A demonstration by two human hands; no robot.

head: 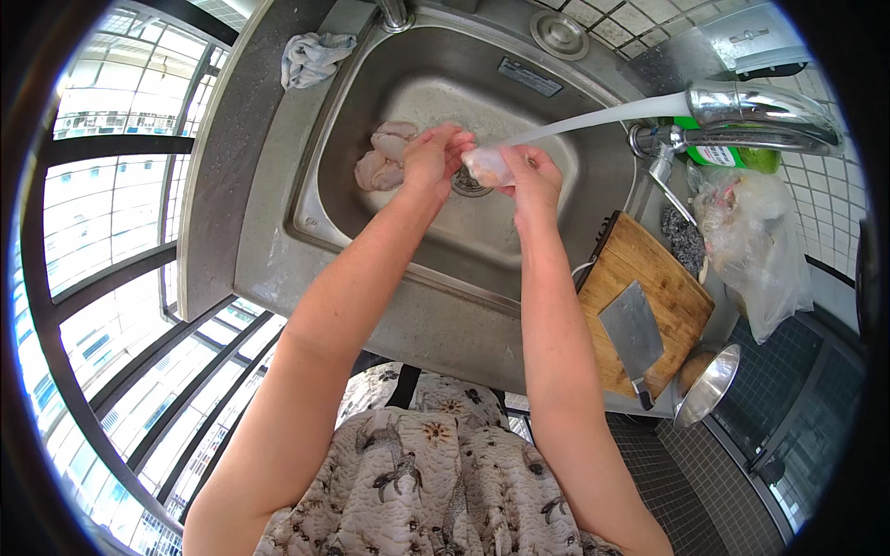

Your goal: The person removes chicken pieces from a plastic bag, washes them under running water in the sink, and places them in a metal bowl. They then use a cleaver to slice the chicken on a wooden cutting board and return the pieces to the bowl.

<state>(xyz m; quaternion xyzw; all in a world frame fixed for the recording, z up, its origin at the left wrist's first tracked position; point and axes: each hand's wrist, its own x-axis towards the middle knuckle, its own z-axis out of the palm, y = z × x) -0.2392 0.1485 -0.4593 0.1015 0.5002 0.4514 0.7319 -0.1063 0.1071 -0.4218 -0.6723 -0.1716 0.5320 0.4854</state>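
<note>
My right hand grips a pale piece of raw meat, likely chicken, above the drain of a stainless steel sink. A stream of water from the chrome faucet runs down onto the piece and my right fingers. Close by on the left, my left hand is cupped with its fingers towards the meat; whether they touch it is hard to see. More raw meat pieces lie on the sink floor beside my left wrist, partly hidden behind it.
A wooden cutting board bearing a cleaver lies right of the sink. Beyond are a metal bowl, a plastic bag, a steel scourer and a green bottle. A cloth rests at the upper left.
</note>
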